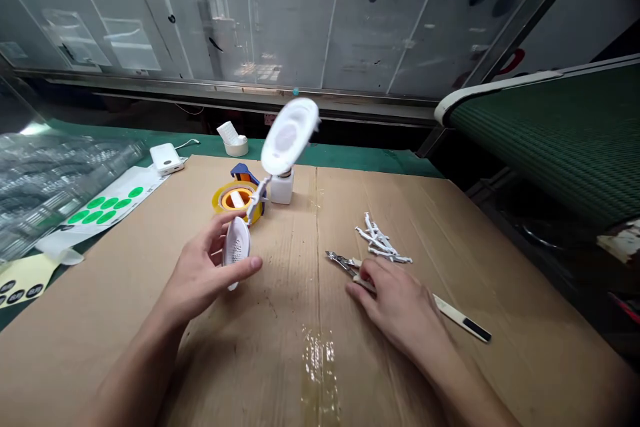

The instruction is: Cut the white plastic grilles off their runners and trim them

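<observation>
My left hand is closed around a white oval plastic part with a perforated face. A thin white sprue joins it to a second, larger white oval part that is blurred in the air above. My right hand rests on the cardboard with its fingers on the handles of a pair of cutters, whose long pale handle sticks out to the right. A small pile of cut white sprue pieces lies just beyond the cutters.
A yellow tape roll in a blue dispenser and a small white block stand behind my left hand. Green dot sticker sheets, a white power bank and clear bags lie at the left. A green conveyor belt runs along the right.
</observation>
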Demonstrator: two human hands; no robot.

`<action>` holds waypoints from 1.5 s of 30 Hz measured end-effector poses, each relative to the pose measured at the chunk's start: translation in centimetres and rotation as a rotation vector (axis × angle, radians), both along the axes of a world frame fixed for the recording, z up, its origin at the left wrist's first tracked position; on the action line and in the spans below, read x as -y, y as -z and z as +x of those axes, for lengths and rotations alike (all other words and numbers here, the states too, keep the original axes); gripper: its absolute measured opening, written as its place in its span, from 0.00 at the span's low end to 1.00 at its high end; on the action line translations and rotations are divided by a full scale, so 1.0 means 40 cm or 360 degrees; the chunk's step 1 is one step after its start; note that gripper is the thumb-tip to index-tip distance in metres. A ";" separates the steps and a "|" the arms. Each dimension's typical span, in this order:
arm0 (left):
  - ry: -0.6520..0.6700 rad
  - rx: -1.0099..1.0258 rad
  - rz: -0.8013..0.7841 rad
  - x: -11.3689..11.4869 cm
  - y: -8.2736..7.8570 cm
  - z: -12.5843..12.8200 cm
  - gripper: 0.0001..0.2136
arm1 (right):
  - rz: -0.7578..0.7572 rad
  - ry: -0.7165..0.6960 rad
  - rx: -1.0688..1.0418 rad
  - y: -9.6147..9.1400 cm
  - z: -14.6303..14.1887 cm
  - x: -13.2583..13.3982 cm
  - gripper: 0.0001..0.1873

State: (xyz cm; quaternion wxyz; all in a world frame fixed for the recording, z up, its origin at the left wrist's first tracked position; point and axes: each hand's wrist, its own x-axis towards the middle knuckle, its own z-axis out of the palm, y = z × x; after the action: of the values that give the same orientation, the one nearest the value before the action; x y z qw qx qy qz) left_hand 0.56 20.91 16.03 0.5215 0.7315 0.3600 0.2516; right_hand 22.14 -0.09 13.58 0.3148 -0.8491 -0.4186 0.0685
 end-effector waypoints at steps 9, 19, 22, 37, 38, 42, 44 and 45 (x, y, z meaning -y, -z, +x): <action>0.0044 0.0621 -0.0726 0.010 0.019 0.013 0.35 | -0.0255 -0.0124 0.0235 0.041 -0.029 0.006 0.12; 0.0112 0.0740 -0.1004 0.010 0.023 0.018 0.35 | 0.0294 -0.0523 -0.0475 -0.032 -0.067 0.014 0.05; 0.0151 0.0775 -0.0902 0.004 0.025 0.022 0.33 | 0.0586 -0.0600 -0.0844 -0.028 -0.070 0.007 0.10; 0.0338 0.0767 -0.0756 -0.013 0.033 0.032 0.26 | 0.0255 -0.0550 0.0437 0.025 -0.068 -0.019 0.03; 0.0345 0.0750 -0.0760 -0.017 0.036 0.031 0.24 | 0.0175 -0.0617 0.0495 0.019 -0.074 -0.016 0.03; 0.0336 0.0720 -0.0745 -0.028 0.046 0.028 0.22 | 0.0250 -0.0779 0.0539 -0.053 -0.134 0.046 0.07; 0.0329 0.0740 -0.0735 -0.030 0.047 0.027 0.26 | 0.0273 -0.1113 0.0053 -0.077 -0.185 0.112 0.08; 0.0328 0.0752 -0.0744 -0.030 0.046 0.027 0.27 | 0.0223 -0.1324 -0.0173 -0.075 -0.212 0.150 0.09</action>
State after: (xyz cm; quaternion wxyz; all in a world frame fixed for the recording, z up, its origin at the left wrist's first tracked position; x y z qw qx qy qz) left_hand 1.62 22.09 14.17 0.7666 0.5463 0.2015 0.2708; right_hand 13.66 -6.09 16.58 0.3389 -0.5794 -0.7120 0.2059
